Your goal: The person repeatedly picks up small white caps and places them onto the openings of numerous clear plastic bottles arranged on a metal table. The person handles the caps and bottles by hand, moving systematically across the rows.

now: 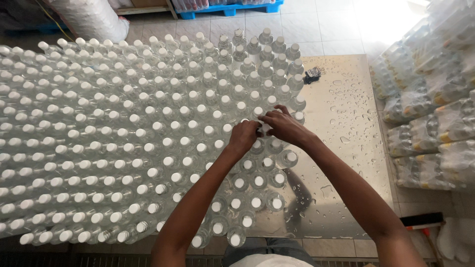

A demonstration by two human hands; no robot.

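Several clear plastic bottles with white caps [118, 133] stand packed together on a wet steel table [341, 123]. Both of my hands meet over one bottle near the right edge of the group. My left hand [243, 136] closes its fingers around that bottle's cap and neck [264, 129]. My right hand [284, 126] grips the same spot from the other side. The bottle itself is mostly hidden under my fingers.
Shrink-wrapped packs of bottles [430, 104] are stacked to the right of the table. A small dark object [312, 75] lies on the steel near the far bottles. A blue pallet [230, 9] and a white roll [91, 17] sit on the tiled floor beyond.
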